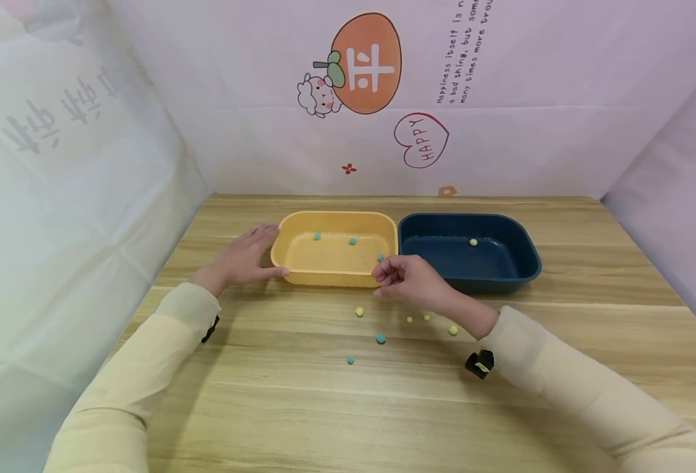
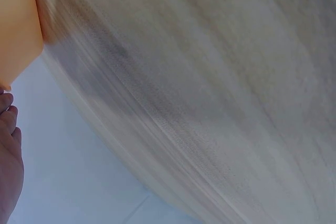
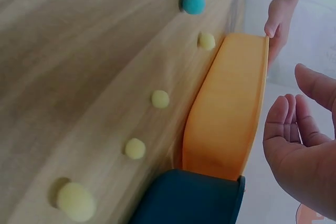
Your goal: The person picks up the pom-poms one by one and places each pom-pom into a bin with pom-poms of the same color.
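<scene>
My left hand (image 1: 244, 256) rests against the left end of the yellow bin (image 1: 336, 279), fingers extended along its side and thumb at the front rim. Over that bin's front right corner is my right hand (image 1: 409, 281), its fingers loosely bent. In the right wrist view a gap shows between thumb and fingers, with nothing held there. Inside the yellow bin lie three small teal balls, one (image 1: 380, 257) just beyond the right fingertips. On the wooden table in front are two teal balls, one a larger teal ball (image 1: 380, 337), and several pale yellow balls, including one yellow ball (image 1: 359, 312).
A dark blue bin (image 1: 501, 284) stands directly right of the yellow one, holding a single yellow ball (image 1: 473, 242). Printed white cloth (image 1: 253, 131) hangs behind the table (image 1: 300, 407) and along both sides.
</scene>
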### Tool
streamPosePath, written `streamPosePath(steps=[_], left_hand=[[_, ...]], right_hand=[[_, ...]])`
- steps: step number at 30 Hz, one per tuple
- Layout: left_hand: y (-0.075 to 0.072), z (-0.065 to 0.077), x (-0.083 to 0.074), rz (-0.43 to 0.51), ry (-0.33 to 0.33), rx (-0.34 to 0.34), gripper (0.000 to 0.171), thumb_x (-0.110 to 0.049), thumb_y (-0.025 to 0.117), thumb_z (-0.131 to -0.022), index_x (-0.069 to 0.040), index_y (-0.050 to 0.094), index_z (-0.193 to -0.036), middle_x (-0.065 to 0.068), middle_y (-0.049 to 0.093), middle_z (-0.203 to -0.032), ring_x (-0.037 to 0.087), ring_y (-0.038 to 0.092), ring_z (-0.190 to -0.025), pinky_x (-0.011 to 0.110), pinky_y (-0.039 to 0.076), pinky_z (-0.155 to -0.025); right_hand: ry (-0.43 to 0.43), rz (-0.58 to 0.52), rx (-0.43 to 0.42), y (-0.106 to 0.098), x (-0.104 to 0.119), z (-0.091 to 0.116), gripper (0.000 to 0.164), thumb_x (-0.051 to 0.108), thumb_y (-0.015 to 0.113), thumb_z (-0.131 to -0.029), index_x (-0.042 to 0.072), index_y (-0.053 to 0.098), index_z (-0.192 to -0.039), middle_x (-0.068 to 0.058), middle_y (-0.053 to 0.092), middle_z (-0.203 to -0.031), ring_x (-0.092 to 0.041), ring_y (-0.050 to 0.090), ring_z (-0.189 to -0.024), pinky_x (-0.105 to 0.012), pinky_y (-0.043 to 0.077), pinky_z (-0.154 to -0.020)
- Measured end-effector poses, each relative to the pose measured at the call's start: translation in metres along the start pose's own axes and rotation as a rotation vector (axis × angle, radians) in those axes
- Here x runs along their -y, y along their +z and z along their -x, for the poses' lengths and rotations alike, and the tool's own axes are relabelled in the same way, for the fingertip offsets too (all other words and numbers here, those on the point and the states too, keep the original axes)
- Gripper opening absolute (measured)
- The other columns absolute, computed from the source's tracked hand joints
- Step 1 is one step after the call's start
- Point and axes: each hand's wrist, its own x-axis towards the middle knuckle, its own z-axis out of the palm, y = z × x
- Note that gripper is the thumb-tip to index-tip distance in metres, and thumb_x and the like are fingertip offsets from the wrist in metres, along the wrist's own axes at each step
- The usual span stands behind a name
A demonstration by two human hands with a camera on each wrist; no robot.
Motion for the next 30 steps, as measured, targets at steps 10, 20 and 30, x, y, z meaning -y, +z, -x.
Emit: streamPosePath(steps=[10,20,30], left_hand=[[0.000,0.001,0.000,-0.012,0.000,-0.009,0.105,-0.069,0.056,-0.085,0.003,0.020,-0.153,0.019,0.021,-0.158,0.031,0.015,-0.146,0.041,0.010,-0.118],[0.002,0.000,0.000,-0.008,0.004,-0.015,0.105,-0.069,0.056,-0.085,0.003,0.021,-0.153,0.019,0.021,-0.158,0.032,0.015,-0.146,0.041,0.010,-0.118],[0.002,0.000,0.001,-0.007,0.006,-0.012,0.105,-0.069,0.056,-0.085,0.003,0.020,-0.153,0.019,0.021,-0.158,0.033,0.016,-0.145,0.042,0.010,-0.118]], right_hand=[[0.002,-0.032,0.046,0.003,-0.012,0.013,0.029,-0.001,0.075,-0.082,-0.007,0.064,-0.108,-0.019,0.064,-0.100,-0.021,0.060,-0.085,-0.024,0.053,-0.075],[0.025,-0.052,0.087,0.008,-0.024,0.023,0.029,-0.004,0.075,-0.081,-0.008,0.063,-0.108,-0.020,0.064,-0.102,-0.021,0.060,-0.088,-0.025,0.054,-0.077],[0.002,-0.045,0.161,0.016,-0.031,0.029,0.032,-0.001,0.080,-0.078,-0.006,0.064,-0.105,-0.016,0.063,-0.099,-0.023,0.059,-0.088,-0.026,0.054,-0.076]])
